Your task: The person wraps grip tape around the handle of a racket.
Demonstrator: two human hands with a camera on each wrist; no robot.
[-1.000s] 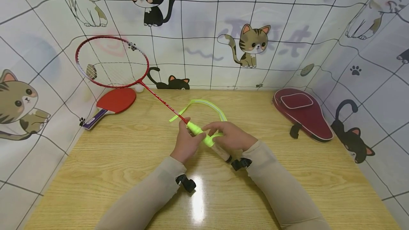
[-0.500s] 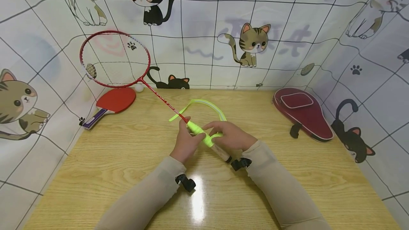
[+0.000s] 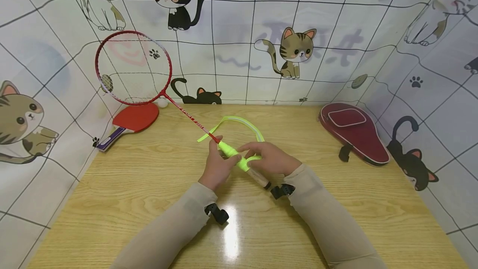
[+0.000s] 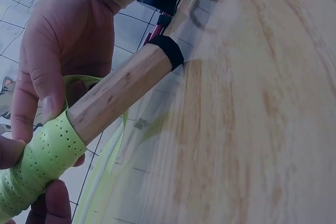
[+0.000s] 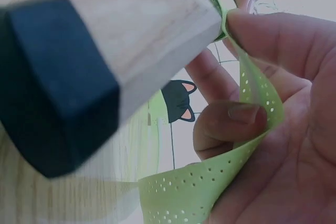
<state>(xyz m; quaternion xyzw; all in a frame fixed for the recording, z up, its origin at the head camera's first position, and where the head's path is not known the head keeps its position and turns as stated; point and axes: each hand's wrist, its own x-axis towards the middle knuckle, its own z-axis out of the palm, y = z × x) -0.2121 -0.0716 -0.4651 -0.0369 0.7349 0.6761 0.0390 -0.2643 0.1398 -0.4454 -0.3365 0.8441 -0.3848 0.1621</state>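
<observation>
A red badminton racket (image 3: 185, 113) slants across the head view, its head up and to the left. Its upper handle is wrapped in perforated yellow-green grip tape (image 4: 47, 153); the lower handle (image 4: 118, 90) is bare wood with a black end cap (image 5: 60, 85). My left hand (image 3: 217, 167) grips the wrapped part, thumb on top and fingers beneath. My right hand (image 3: 274, 159) holds the tape at the edge of the wrap, thumb pressed near the wood. In the right wrist view the loose tape (image 5: 205, 174) runs through its curled fingers. The tape's free end (image 3: 242, 119) curves over the table.
At the back left a red table tennis bat (image 3: 136, 117) lies on the wooden table (image 3: 149, 186), a white ball (image 3: 162, 103) beside it. A dark red bat case (image 3: 352, 134) lies at the right. Cat-patterned walls (image 3: 235, 32) enclose the back and sides.
The racket's head has turned about the handle's axis and shows a rounder, more upright oval. Both hands keep almost the same place, and the loose tape lies as before.
</observation>
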